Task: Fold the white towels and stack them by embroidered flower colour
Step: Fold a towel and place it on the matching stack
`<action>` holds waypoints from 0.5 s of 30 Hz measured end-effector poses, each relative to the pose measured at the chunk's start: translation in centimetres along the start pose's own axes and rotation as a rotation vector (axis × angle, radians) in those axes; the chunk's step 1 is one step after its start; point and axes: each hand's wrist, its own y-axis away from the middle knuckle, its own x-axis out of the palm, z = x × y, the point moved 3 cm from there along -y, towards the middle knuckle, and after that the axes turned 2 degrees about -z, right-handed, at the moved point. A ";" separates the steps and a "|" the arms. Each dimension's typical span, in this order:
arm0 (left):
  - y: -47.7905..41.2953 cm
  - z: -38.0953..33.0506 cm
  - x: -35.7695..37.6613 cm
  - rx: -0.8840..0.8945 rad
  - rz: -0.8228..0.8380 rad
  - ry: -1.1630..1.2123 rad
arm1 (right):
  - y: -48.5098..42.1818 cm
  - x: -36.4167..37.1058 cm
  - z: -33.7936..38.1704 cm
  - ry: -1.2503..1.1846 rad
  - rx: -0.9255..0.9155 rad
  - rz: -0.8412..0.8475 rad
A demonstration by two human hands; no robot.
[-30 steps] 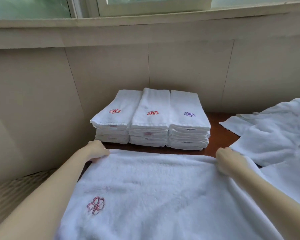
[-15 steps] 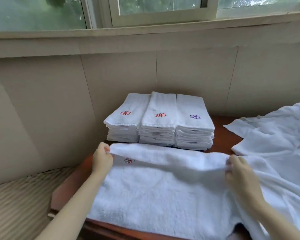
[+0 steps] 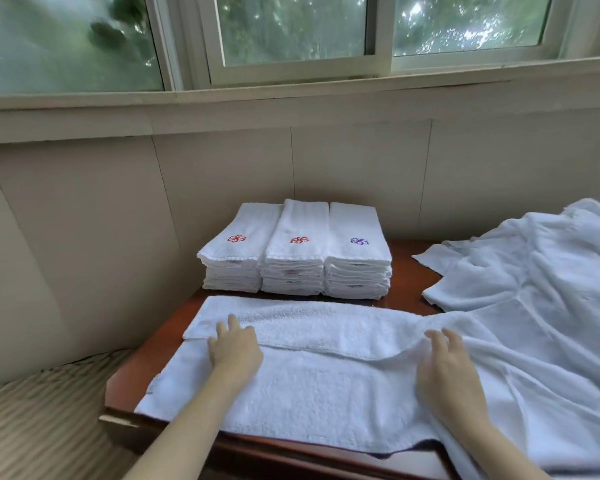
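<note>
Head view: the white towel (image 3: pixel 326 386) lies flat on the red-brown wooden table (image 3: pixel 153 362). Its long axis runs 9 to 3 o'clock, and its far strip (image 3: pixel 326 327) is doubled back toward the person. The left hand (image 3: pixel 234 348) presses flat, fingers spread, on the strip's 9 o'clock end. The right hand (image 3: pixel 447 372) rests flat with straight fingers near the 3 o'clock end. The cloth is nubby terry, soft and limp, and its flower is hidden. At 12 o'clock stand two red-flower stacks (image 3: pixel 238 251) and a purple-flower stack (image 3: pixel 357 254).
</note>
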 end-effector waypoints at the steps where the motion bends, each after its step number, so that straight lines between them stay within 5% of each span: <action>1: 0.8 -2.4 0.1 0.067 0.034 0.036 | 0.1 -0.1 -0.2 -0.030 0.060 0.000; 8: 6.0 -19.3 1.0 0.415 0.148 0.544 | 2.6 -2.0 -0.1 -0.200 0.130 0.169; 11: 7.4 -21.5 2.7 0.450 0.020 0.411 | 4.5 -4.2 -1.7 -0.208 0.159 0.165; 15: 6.4 -21.2 3.7 0.484 -0.023 0.386 | 6.0 -8.0 -4.8 0.151 0.198 0.166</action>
